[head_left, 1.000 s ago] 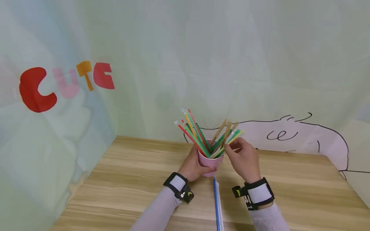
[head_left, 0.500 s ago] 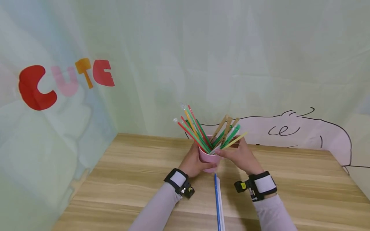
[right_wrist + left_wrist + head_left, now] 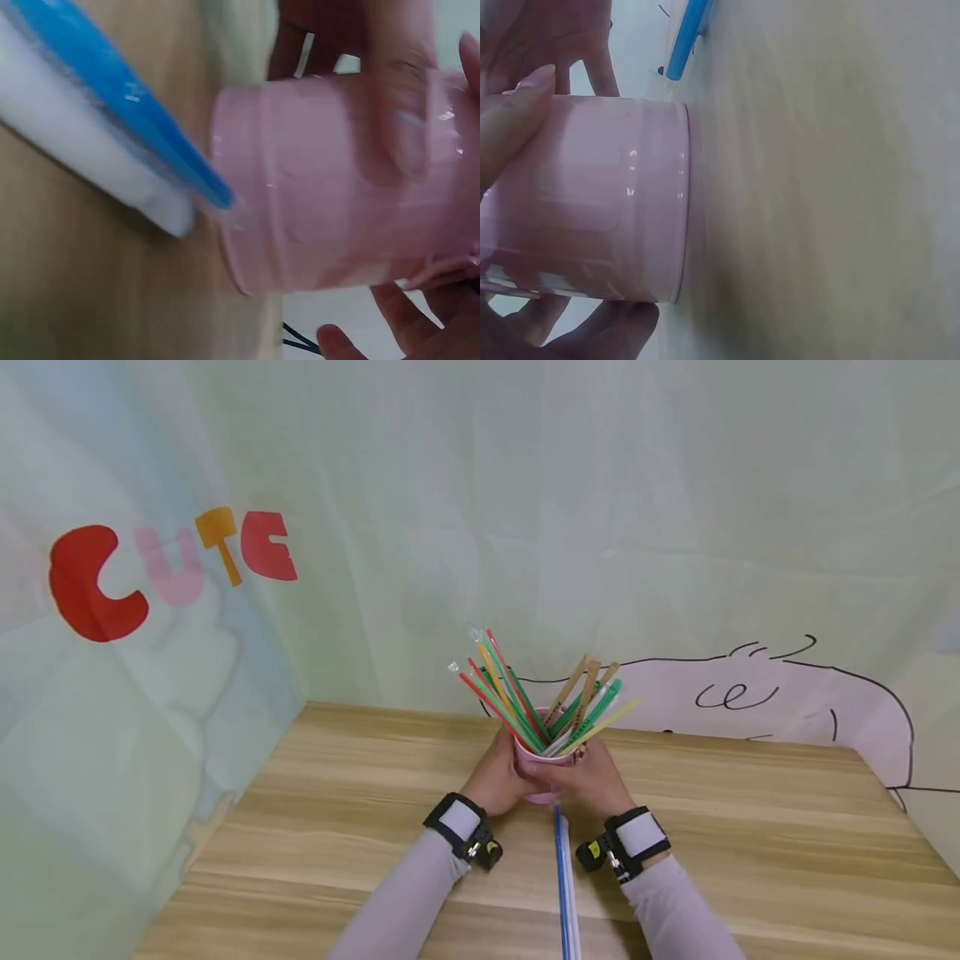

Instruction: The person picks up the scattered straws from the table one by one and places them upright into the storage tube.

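Note:
A pink cup (image 3: pixel 542 792) stands upright at the middle of the table, packed with straws (image 3: pixel 504 701). My left hand (image 3: pixel 495 781) grips its left side, the thumb across the front. My right hand (image 3: pixel 600 781) is round the right side, its thumb over the front near the rim. In the right wrist view, the right fingers (image 3: pixel 401 315) reach past the cup beside a pink handle-like part (image 3: pixel 446 271). The straws are red, green, orange and clear; a yellow straw (image 3: pixel 611 720) leans right, near several brown paper-wrapped sticks (image 3: pixel 588 687).
A blue straw (image 3: pixel 562 877) and a white straw (image 3: pixel 573 893) lie side by side on the wooden table (image 3: pixel 337 827), just in front of the cup. Behind the table hangs a printed cloth backdrop (image 3: pixel 600 527).
My right hand has left the yellow straw and come down onto the cup's right side, thumb across its front. The yellow straw leans further right. My left hand keeps its grip.

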Motion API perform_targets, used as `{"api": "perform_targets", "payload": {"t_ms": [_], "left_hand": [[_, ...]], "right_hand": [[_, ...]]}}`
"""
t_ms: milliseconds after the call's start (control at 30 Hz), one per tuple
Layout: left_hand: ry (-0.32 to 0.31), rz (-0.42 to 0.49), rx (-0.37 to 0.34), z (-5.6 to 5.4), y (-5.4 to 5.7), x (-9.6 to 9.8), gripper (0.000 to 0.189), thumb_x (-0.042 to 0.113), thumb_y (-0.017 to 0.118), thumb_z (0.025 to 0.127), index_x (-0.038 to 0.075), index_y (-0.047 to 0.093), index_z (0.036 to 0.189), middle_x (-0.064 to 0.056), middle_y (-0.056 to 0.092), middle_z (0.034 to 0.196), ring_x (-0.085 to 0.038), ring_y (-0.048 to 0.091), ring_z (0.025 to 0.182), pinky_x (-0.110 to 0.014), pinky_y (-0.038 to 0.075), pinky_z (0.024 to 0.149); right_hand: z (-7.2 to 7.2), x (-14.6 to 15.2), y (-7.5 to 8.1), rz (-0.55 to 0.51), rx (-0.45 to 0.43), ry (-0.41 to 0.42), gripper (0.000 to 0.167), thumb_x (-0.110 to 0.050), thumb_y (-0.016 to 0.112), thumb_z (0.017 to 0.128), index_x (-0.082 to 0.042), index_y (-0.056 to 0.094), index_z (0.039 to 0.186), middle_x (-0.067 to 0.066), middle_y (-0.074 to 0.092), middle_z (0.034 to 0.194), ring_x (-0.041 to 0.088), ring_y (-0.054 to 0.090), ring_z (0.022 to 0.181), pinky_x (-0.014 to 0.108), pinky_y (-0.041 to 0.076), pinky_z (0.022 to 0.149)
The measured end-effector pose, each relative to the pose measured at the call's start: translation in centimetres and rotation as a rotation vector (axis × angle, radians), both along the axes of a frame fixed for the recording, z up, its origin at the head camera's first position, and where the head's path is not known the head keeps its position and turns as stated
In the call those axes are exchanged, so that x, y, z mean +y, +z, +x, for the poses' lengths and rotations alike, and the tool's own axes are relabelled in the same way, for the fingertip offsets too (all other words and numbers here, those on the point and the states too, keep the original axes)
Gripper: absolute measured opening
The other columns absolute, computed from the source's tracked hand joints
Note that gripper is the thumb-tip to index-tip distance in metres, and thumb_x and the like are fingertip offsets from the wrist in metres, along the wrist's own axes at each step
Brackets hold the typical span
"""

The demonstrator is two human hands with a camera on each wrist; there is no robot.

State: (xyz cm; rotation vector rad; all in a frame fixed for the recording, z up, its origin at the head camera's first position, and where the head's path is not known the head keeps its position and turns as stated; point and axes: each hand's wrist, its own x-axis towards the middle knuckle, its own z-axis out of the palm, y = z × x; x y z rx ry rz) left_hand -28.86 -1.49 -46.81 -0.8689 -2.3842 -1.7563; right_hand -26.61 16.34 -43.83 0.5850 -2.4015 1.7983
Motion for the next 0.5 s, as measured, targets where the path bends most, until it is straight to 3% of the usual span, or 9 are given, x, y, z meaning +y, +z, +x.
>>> {"api": "perform_targets", "payload": {"t_ms": [133, 333, 500], "left_hand": [[0.019, -0.015, -0.002, -0.03, 0.12, -0.01, 0.107, 0.01, 0.093, 0.071, 0.018, 0.03, 0.158, -0.005, 0.047, 0.155, -0.019, 0.045, 0.146, -0.04, 0.031, 0.125], [0.026, -0.014, 0.008, -0.04, -0.12, 0.09, 0.109, 0.01, 0.093, 0.07, 0.017, 0.03, 0.158, -0.007, 0.047, 0.155, -0.02, 0.046, 0.145, -0.04, 0.032, 0.125], [0.039, -0.024, -0.038, 0.73, 0.4, -0.14, 0.112, 0.009, 0.093, 0.07, 0.016, 0.025, 0.159, -0.012, 0.044, 0.157, -0.025, 0.044, 0.147, -0.045, 0.032, 0.126]], "right_hand": [[0.01, -0.39, -0.04, 0.004, 0.0, -0.007, 0.075, -0.016, 0.089, 0.082, -0.021, 0.053, 0.148, 0.003, 0.065, 0.14, 0.02, 0.059, 0.133, 0.033, 0.044, 0.114], [-0.11, -0.33, -0.43, 0.006, -0.019, -0.016, 0.077, -0.019, 0.09, 0.082, -0.022, 0.052, 0.149, 0.0, 0.064, 0.141, 0.02, 0.058, 0.134, 0.035, 0.044, 0.115], [0.0, -0.14, -0.46, 0.022, -0.009, -0.011, 0.077, -0.017, 0.088, 0.083, -0.021, 0.05, 0.15, 0.002, 0.063, 0.142, 0.022, 0.058, 0.135, 0.034, 0.044, 0.114]]}}
